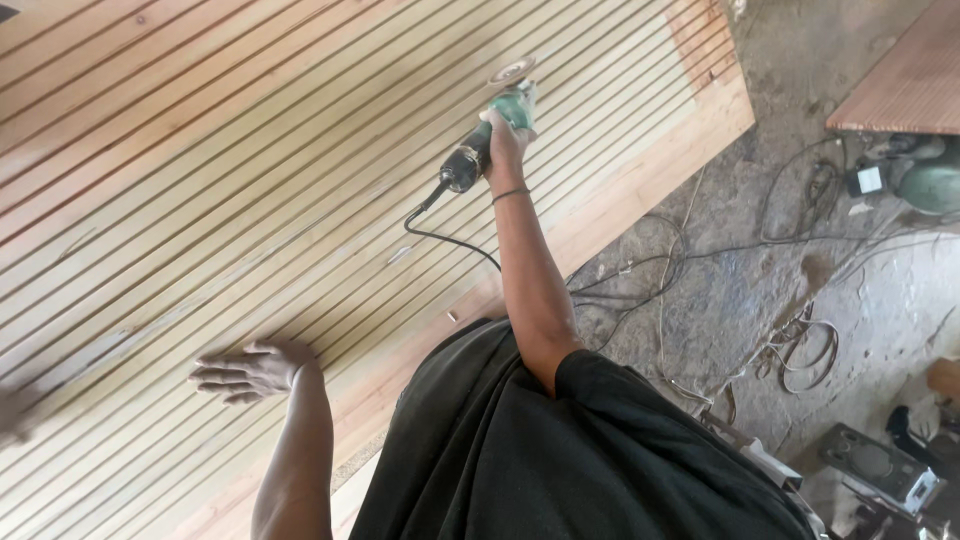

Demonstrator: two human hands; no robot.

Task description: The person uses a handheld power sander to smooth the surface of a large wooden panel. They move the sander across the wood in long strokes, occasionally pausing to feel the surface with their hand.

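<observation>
Green angle grinder (497, 128) gripped in the right hand (503, 140) works the far grooves of the slatted wood panel (200, 170), left hand (248, 368) spread flat nearby, likely sanding onward.

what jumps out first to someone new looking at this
A large pale wooden panel with long parallel grooves fills the left and centre. The right hand grips a green and black angle grinder held out over the panel near the top centre, while the left hand lies flat on the wood at lower left. Tangled cables litter the grey floor on the right.
</observation>
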